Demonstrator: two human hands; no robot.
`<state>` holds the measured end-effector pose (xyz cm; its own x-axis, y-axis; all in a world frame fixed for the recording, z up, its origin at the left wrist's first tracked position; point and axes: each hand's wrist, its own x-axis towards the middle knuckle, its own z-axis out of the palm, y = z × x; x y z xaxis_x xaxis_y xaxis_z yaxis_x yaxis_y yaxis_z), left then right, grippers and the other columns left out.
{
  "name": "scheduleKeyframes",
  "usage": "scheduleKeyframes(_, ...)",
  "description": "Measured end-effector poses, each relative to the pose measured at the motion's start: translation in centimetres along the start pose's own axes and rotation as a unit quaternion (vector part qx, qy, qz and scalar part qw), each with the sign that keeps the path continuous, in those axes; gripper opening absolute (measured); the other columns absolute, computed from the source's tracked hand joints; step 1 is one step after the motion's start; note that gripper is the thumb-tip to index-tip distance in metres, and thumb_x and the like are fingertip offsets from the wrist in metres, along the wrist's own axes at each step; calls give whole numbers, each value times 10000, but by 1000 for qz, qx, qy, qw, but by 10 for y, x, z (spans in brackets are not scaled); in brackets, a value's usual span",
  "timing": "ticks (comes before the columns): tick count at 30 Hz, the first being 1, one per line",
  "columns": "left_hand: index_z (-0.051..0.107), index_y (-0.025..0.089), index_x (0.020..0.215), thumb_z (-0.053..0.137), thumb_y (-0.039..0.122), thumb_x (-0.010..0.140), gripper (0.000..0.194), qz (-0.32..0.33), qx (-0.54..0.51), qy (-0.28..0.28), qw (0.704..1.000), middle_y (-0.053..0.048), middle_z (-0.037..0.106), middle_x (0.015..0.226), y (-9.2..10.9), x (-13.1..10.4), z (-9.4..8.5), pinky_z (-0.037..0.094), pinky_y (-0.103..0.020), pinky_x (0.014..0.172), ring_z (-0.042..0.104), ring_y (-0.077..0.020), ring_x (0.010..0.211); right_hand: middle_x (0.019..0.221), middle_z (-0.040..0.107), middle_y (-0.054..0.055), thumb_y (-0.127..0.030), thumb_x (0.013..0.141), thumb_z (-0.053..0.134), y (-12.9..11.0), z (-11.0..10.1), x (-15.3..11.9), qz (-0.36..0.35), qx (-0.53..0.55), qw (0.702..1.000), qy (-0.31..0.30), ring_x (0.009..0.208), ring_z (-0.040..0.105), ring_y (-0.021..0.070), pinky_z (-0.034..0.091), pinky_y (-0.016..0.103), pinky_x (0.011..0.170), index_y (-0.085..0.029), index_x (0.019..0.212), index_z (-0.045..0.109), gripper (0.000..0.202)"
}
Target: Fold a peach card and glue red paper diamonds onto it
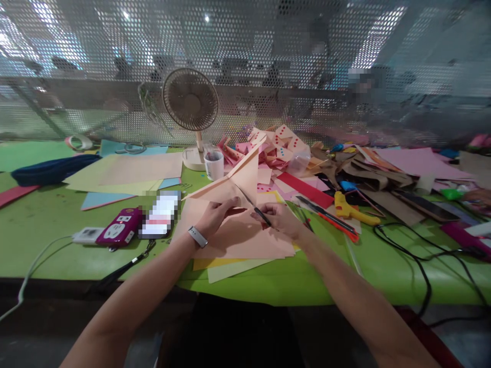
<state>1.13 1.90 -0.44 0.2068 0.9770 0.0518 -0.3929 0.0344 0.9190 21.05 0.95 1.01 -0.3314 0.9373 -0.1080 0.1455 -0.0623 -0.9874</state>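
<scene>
We have a peach sheet (245, 179) raised near the middle of the worktop (268, 290), above a stack of peach paper (238, 248). Our left hand (220, 210) is closed in a pinch on the sheet's near part, left of the blades. Our right hand (278, 217) is wrapped around what look like scissors (263, 215), pointing far and left into the paper. We cannot tell how wide the blades stand.

To cut well, we should hold the sheet taut with the left hand and let it feed the paper toward the blades, so that the right wrist need not twist. Long, smooth closings would leave a cleaner edge than short snips, and stopping shy of the tips would avoid little nicks. The sheet looks thin and light, so the far flap that stands up will probably sway; we would do well to steady it and watch the line where the blades meet the paper.

The left fingertips are near the cutting line, so we ought to move that grip along before the blades come level with it. The stack lies just beneath, and we should hold the lower blade clear of it. Beyond the sheet, a white cup (214, 164) stands close on the left, so any turning of the paper is best done toward us.
</scene>
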Motion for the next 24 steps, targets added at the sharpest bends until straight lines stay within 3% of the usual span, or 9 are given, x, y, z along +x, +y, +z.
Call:
scheduleKeyframes(11, 554, 178, 541, 787, 396, 651, 339, -27, 36, 28, 999, 21, 490, 527, -1, 0, -2, 506, -412, 915, 684, -255, 826, 560, 528, -36, -522, 614, 797, 1, 0, 0, -17, -8, 1000, -9, 504, 472, 83, 361, 229, 496, -169, 665, 602, 407)
scheduleKeyframes(17, 681, 149, 669, 784, 403, 656, 274, -36, 60, 16, 997, -62, 681, 709, -4, -2, -2, 504, -447, 913, 688, -306, 910, 559, 578, -17, -502, 587, 822, -1, 2, -1, 10, -14, 1000, 21, 502, 501, 86, 375, 227, 502, -160, 663, 595, 417)
scheduleKeyframes(24, 697, 146, 677, 773, 408, 676, 273, -43, 56, 3, 998, -83, 723, 784, -5, -3, -1, 481, -456, 970, 684, -319, 966, 544, 546, -29, -539, 578, 810, 0, 1, 0, -4, -29, 999, 21, 497, 482, 84, 352, 225, 482, -169, 624, 582, 437)
